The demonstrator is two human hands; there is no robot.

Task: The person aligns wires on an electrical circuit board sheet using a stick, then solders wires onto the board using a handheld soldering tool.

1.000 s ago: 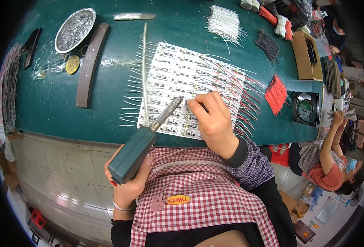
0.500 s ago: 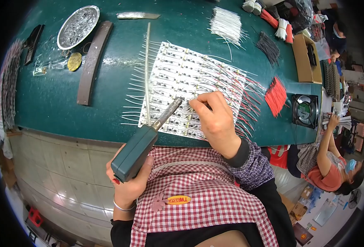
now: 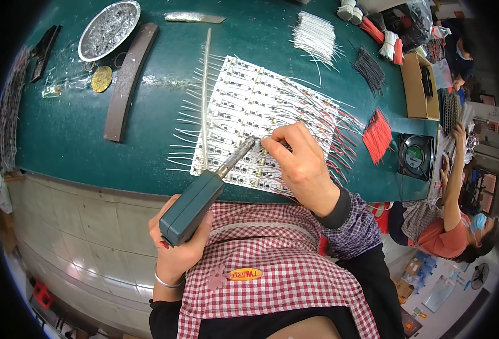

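My left hand (image 3: pixel 177 255) is wrapped round the dark green body of a soldering gun (image 3: pixel 190 204). The gun's metal tip reaches up and right onto a white circuit board panel (image 3: pixel 233 68), touching or almost touching it just left of my right fingertips. The panel carries rows of small black parts, with white wires along its left side and red and white ones on the right. My right hand (image 3: pixel 303 166) pinches a thin wire against the panel; its end is too small to see clearly. A pale thin rod (image 3: pixel 206 90) lies across the panel's left part.
At left lie a metal dish (image 3: pixel 109 31), a yellow round pad (image 3: pixel 101 79) and a brown bar (image 3: pixel 129 85). White wires (image 3: pixel 314 37), black wires (image 3: pixel 369 70), red wires (image 3: pixel 377 137), a small fan (image 3: pixel 416 157) and a cardboard box (image 3: pixel 420 87) lie right. A masked co-worker (image 3: pixel 444 231) sits beyond.
The gun's tip has shifted slightly right and down, and my right hand has moved a little to the right. The co-worker at the right has stretched an arm farther over the table.
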